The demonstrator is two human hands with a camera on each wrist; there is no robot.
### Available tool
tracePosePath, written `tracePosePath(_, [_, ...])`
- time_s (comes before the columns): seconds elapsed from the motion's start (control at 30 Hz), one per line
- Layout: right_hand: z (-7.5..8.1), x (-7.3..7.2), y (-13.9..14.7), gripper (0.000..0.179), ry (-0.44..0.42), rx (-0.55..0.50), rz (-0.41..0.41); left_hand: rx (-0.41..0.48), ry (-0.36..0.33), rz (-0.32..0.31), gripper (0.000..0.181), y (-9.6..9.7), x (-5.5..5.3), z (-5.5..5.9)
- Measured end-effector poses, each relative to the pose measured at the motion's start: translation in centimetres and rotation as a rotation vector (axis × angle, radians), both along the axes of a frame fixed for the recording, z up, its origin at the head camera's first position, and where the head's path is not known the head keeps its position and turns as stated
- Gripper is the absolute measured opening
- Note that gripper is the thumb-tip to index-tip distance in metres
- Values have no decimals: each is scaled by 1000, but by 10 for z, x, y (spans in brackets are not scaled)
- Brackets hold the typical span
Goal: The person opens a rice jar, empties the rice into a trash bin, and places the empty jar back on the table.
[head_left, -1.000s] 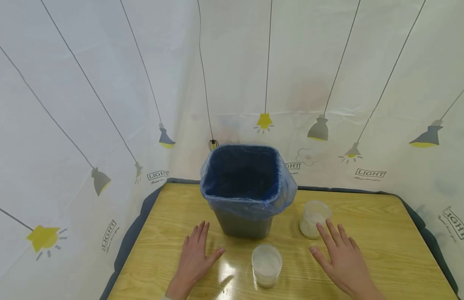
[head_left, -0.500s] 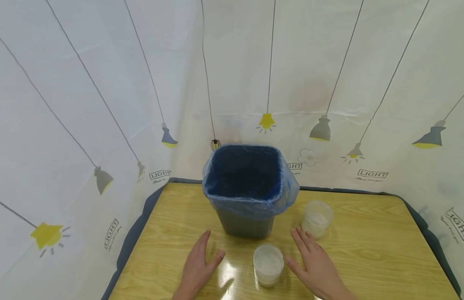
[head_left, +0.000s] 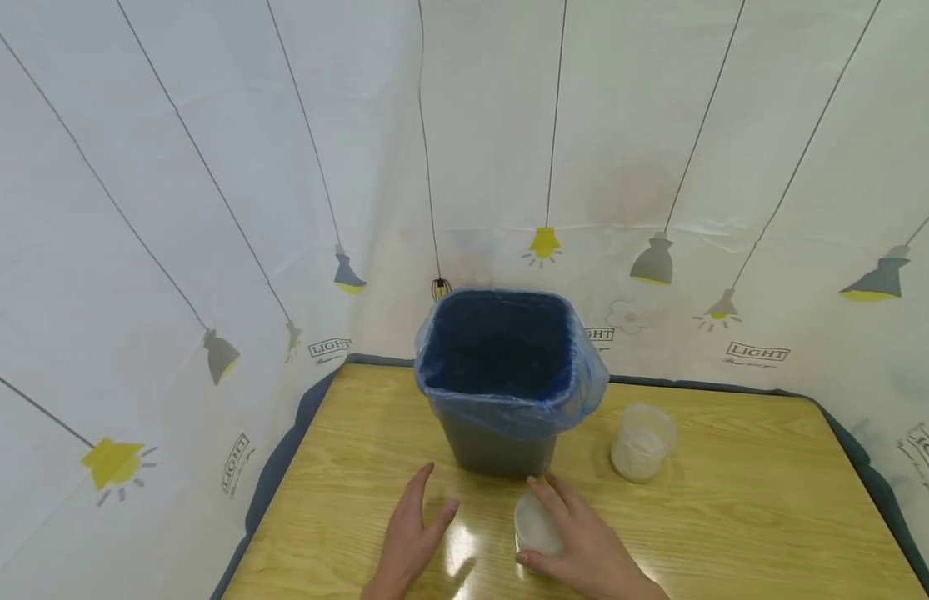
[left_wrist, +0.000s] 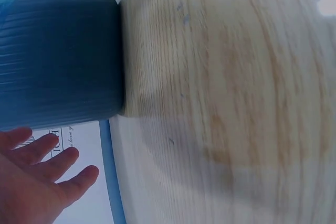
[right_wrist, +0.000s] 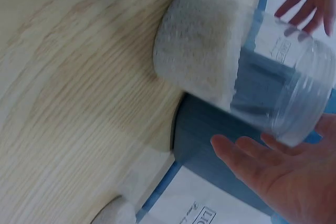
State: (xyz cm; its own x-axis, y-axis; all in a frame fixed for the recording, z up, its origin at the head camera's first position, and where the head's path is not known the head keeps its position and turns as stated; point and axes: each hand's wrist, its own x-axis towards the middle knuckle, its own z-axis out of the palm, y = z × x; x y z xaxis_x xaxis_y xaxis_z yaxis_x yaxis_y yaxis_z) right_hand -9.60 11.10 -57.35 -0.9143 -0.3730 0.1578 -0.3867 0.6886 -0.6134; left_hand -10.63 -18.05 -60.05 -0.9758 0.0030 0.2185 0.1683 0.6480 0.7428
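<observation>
A clear plastic jar, partly filled with pale grains, stands upright on the table in front of a bin. My right hand reaches over its right side, thumb towards the near side and fingers beyond. In the right wrist view the fingers lie beside the jar's rim, not curled round it; whether they touch cannot be told. My left hand hovers left of the jar, fingers spread, holding nothing. The left wrist view shows it beside the bin.
The dark bin, lined with a blue plastic bag, stands at the table's back middle. A second clear jar with pale contents stands right of it. Lamp-printed white sheeting surrounds the wooden table.
My right hand has moved left from near the second jar to the front jar. The left hand has shifted slightly, staying beside the front jar. The head view has turned a little left.
</observation>
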Motion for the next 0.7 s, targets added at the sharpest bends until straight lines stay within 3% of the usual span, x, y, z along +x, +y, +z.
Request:
tracePosePath(0.1, [-5, -1, -4, 97, 62, 13, 7, 22, -1, 2, 70, 4, -1, 2])
tracePosePath(0.3, [-8, -4, -7, 81, 167, 32, -11, 60, 15, -14, 68, 10, -2, 4])
tracePosePath(0.53, [5, -7, 2, 78, 14, -19, -100, 63, 88, -64, 63, 18, -3, 5])
tracePosePath(0.7, [15, -8, 13, 79, -32, -97, -174, 62, 87, -114, 64, 26, -3, 9])
